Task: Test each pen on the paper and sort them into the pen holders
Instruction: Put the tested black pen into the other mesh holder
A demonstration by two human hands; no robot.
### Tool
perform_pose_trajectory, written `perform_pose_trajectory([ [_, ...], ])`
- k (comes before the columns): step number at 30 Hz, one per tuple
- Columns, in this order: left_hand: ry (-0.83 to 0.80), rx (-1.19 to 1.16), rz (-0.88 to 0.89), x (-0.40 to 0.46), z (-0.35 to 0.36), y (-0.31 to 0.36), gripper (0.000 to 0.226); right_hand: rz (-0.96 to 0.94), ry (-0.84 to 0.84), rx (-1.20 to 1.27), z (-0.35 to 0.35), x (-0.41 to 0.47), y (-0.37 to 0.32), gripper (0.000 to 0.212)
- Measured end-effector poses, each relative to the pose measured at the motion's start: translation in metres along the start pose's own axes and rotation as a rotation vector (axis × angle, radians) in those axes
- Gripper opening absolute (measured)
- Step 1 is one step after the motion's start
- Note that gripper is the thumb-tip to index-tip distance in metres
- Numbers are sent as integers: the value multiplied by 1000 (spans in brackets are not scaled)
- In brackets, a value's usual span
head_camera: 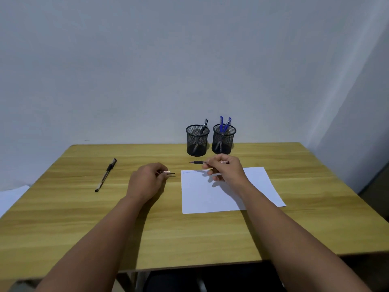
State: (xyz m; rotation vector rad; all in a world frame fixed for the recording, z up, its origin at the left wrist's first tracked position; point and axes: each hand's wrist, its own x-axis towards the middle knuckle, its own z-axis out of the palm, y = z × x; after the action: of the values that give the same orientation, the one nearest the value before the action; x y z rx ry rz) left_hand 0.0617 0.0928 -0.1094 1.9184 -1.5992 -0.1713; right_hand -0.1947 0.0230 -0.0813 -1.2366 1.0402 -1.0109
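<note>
My right hand (pixel 226 168) grips an uncapped pen (pixel 197 162) that points left, just above the top edge of the white paper (pixel 227 197). My left hand (pixel 147 181) pinches the pen's cap (pixel 168 172), a little left of the paper. The sheet carries a small blue scribble in its top left corner. Two black mesh pen holders stand at the table's far edge: the left holder (pixel 197 142) has one black pen, the right holder (pixel 223 142) has two blue pens. A capped black pen (pixel 105 174) lies loose on the table to the left.
The wooden table (pixel 84 218) stands against a plain wall, with another wall close on the right. Something white lies below the table's left edge (pixel 12 197).
</note>
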Motion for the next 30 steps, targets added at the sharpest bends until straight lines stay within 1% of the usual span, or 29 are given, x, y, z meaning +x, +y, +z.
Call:
perform_pose_trajectory([
  [3, -27, -117, -7, 3, -1, 9, 10, -22, -42, -11, 1, 1, 1, 10],
  [6, -47, -195, -14, 5, -1, 17, 10, -26, -80, -13, 5, 0, 0, 12],
  [13, -68, -224, 21, 7, 1, 28, 11, -37, -94, -17, 3, 1, 2, 10],
  [18, -115, -272, 32, 7, 3, 34, 10, -24, -107, -18, 1, 1, 5, 17],
  [20, -123, -391, -5, 8, 2, 40, 11, -10, -126, -12, 0, 1, 4, 14],
  [22, -82, -651, -111, 10, -2, 49, 10, 17, -148, -14, -1, 2, 3, 8],
  [24, -45, -853, -186, 12, -6, 57, 18, 46, -170, 2, 1, 2, 2, 7],
  [27, -9, -921, -204, 15, -2, 67, 24, 65, -174, 83, 8, 5, 2, 8],
  [30, 12, -915, -220, 18, 2, 77, 24, 24, -142, 100, 13, 5, 2, 9],
])
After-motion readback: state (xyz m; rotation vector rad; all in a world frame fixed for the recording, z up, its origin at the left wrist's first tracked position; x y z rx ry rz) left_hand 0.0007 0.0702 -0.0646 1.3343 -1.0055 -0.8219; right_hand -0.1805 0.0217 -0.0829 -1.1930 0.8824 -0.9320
